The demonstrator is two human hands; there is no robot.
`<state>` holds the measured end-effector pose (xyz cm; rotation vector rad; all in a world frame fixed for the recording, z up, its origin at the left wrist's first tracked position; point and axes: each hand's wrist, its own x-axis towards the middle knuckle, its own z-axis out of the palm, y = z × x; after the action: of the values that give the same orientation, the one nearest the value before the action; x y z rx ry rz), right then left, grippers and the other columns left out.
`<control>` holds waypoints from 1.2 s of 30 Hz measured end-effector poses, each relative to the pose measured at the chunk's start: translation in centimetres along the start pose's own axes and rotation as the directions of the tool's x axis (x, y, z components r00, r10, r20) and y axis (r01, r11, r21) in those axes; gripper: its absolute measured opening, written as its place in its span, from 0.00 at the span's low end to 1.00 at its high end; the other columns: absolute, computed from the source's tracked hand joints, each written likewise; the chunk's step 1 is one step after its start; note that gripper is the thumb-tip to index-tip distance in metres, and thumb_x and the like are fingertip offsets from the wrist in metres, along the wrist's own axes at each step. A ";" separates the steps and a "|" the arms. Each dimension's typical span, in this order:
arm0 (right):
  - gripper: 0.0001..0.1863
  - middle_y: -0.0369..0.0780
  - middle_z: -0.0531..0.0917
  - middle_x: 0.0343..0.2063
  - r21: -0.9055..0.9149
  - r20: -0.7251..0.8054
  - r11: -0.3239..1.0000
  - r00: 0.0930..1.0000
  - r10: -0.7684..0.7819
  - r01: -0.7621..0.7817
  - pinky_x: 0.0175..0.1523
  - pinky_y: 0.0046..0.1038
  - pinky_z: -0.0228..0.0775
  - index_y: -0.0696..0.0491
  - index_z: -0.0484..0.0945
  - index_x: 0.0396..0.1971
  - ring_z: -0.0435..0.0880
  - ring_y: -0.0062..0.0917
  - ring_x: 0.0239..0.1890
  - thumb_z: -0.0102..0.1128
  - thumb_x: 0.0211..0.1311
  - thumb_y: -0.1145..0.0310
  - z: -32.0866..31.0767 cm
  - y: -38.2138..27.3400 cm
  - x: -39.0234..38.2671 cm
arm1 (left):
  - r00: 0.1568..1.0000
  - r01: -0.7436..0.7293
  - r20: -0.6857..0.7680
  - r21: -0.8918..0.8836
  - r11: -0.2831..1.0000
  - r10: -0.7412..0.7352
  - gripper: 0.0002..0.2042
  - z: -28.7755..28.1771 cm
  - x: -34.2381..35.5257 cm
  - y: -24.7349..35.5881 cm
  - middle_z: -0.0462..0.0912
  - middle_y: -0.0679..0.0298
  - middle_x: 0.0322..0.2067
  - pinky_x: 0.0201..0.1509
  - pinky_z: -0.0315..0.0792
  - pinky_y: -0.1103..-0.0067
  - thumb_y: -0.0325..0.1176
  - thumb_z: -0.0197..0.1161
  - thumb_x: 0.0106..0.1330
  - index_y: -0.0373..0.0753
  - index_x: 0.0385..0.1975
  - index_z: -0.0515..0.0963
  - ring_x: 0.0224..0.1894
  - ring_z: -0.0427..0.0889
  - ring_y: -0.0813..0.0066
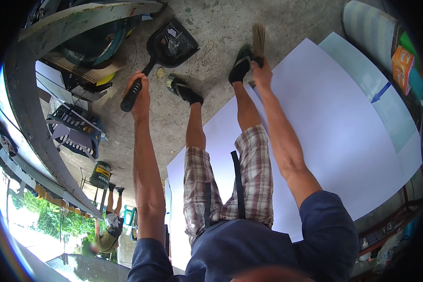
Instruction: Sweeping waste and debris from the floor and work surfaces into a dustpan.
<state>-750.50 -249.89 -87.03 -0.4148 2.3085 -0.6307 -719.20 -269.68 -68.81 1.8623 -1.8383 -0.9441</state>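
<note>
My left hand (pixel 140 94) is wrapped round the ribbed handle of a black dustpan (pixel 185 38). Scraps and bits of clear litter (pixel 174 43) lie in the pan, which rests on or just over the concrete floor. A small straw-coloured brush (pixel 258 38) is in my right hand (pixel 262 74), its bristles pointing away from me, beside my right shoe (pixel 240 65). The fingers of that hand close round the brush's dark base and partly hide it. Near the dustpan's handle, a small yellowish piece (pixel 160 73) lies on the floor.
Large white sheets (pixel 333 136) spread at the right and behind my legs. A striped cushion-like thing (pixel 369 28) and an orange package (pixel 402 68) stand at the far right. Left are a metal frame (pixel 37 94), a dark crate (pixel 77 131) and a bucket (pixel 100 174). Another person (pixel 112 230) is at lower left.
</note>
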 end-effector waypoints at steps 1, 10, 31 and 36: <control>0.25 0.49 0.84 0.28 -0.054 -0.082 0.995 0.993 -0.088 0.084 0.34 0.38 0.75 0.57 0.72 0.52 0.85 0.42 0.29 0.61 0.57 0.60 1.8 0.2 -0.6 | 1.000 -0.012 0.002 -0.029 0.999 0.012 0.06 0.8 -0.4 -0.2 0.83 0.53 0.46 0.54 0.75 0.73 0.25 0.63 0.61 0.37 0.37 0.79 0.49 0.82 0.64; 0.34 0.63 0.78 0.34 0.140 0.577 0.990 0.812 -0.091 0.012 0.48 0.46 0.70 0.57 0.61 0.62 0.80 0.56 0.41 0.59 0.57 0.60 7.6 -7.6 -14.6 | 0.999 0.015 -0.041 0.005 1.000 -0.015 0.06 -1.1 -3.6 -0.9 0.83 0.56 0.45 0.55 0.73 0.75 0.27 0.63 0.61 0.37 0.37 0.80 0.48 0.81 0.65; 0.33 0.59 0.76 0.41 -0.260 0.521 0.792 0.771 -0.366 0.552 0.43 0.46 0.75 0.49 0.61 0.64 0.80 0.54 0.40 0.57 0.61 0.55 11.0 -20.8 -3.6 | 0.914 0.194 -0.304 -0.258 0.947 -0.270 0.06 -3.3 -4.6 -4.0 0.81 0.55 0.44 0.54 0.74 0.72 0.27 0.61 0.63 0.35 0.38 0.78 0.49 0.79 0.65; 0.31 0.59 0.76 0.43 -0.396 0.486 0.650 0.748 -0.451 0.649 0.44 0.46 0.76 0.53 0.63 0.60 0.81 0.54 0.42 0.58 0.60 0.56 14.6 -22.6 6.6 | 0.894 0.241 -0.280 -0.361 0.901 -0.351 0.06 -1.7 -2.9 -3.3 0.80 0.56 0.43 0.51 0.75 0.73 0.27 0.61 0.63 0.35 0.38 0.78 0.47 0.79 0.65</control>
<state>-742.32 -276.36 -87.58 -1.4489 1.9515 -0.1164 -715.42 -266.86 -69.24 1.9829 -1.1416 -0.8844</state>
